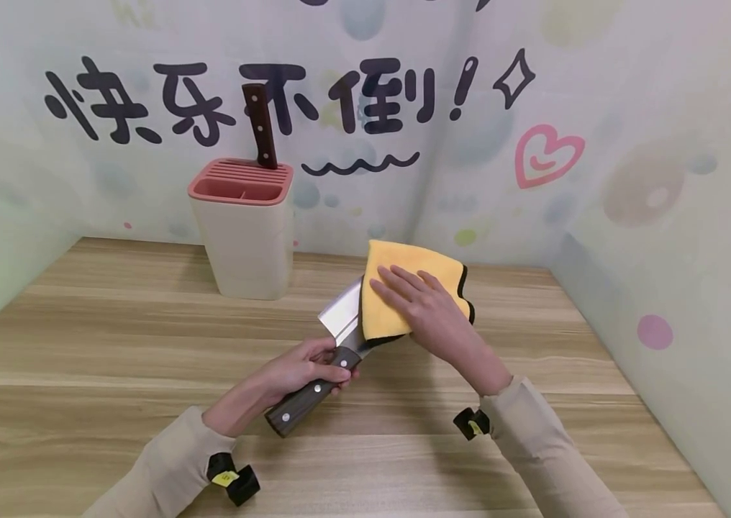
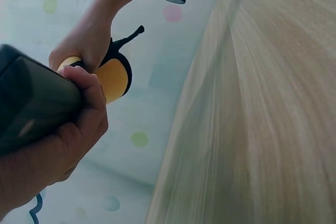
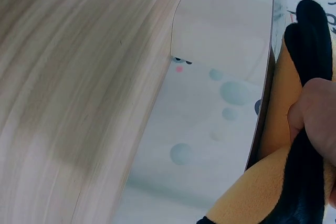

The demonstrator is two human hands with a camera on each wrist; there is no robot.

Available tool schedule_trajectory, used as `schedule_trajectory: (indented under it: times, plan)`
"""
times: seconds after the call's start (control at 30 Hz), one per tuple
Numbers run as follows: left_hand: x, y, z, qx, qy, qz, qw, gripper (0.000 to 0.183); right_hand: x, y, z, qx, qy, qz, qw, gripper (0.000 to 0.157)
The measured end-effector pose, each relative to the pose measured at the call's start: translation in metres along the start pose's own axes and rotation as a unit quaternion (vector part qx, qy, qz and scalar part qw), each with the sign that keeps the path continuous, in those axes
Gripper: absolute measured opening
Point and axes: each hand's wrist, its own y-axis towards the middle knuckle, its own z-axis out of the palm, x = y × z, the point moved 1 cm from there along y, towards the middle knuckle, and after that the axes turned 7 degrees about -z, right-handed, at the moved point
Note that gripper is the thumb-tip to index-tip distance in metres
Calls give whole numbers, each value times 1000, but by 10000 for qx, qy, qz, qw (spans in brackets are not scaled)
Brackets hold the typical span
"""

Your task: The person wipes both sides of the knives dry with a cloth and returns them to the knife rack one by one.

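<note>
A cleaver (image 1: 343, 314) with a broad shiny blade and a dark riveted handle is held up above the table, its handle pointing toward the near left. My left hand (image 1: 294, 375) grips that handle close to the blade. Over the blade's far right part lies a yellow cloth (image 1: 383, 316) with black edging, which hides much of the metal. My right hand (image 1: 433, 316) holds the cloth against the blade, fingers on its upper face. In the right wrist view the thumb (image 3: 315, 116) presses the folded cloth (image 3: 275, 114) from the other side.
A white knife block (image 1: 245, 252) with a red slotted top stands at the back left of the wooden table (image 1: 113, 345). One brown-handled knife (image 1: 260, 129) sticks up from its slots. A printed wall cloth (image 1: 365, 201) closes off the back and sides.
</note>
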Motion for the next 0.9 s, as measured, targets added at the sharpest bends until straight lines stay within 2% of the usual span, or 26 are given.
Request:
schedule_trajectory:
  times: [0.5,0.7,0.9]
  plan:
    - [1,-4,-4,110,-186,3,9998,23,-15,-11,6,-48,93,518,9986,63]
    - [1,-8,-7,140,-230,-34,9996,15,-17,-16,8,-63,141,635,9979,63]
    - [0,-12,-11,158,-284,-60,9995,16,-19,-20,7,-97,176,755,9969,59]
